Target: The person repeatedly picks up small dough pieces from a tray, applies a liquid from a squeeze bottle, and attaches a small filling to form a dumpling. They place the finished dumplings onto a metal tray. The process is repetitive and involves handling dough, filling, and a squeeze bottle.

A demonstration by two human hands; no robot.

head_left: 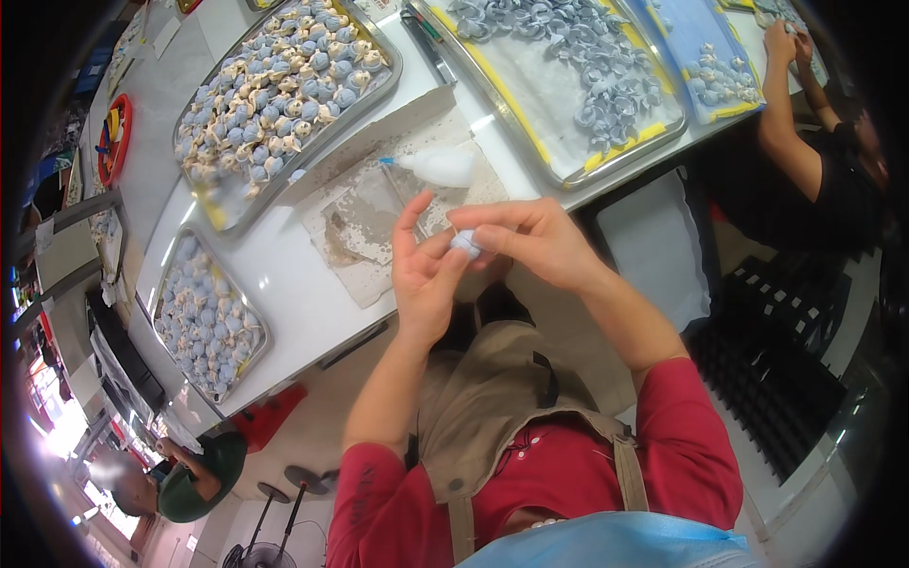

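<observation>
A small round blue-grey piece, with ridges like a tiny ball or bud, sits between my two hands above the table's near edge. My left hand pinches it between thumb and fingertips, one finger raised. The thumb and index finger of my right hand close on its other side. Just beyond my fingers, a white squeeze bottle with a blue tip lies on its side. It rests on a worn cardboard sheet with brownish stains and flaking residue.
Beyond to the left, a large metal tray holds many blue-and-cream pieces; a smaller tray sits nearer. At the far right, a yellow-edged tray bears loose cupped grey-blue pieces, beside a blue tray. Other people work at right and left.
</observation>
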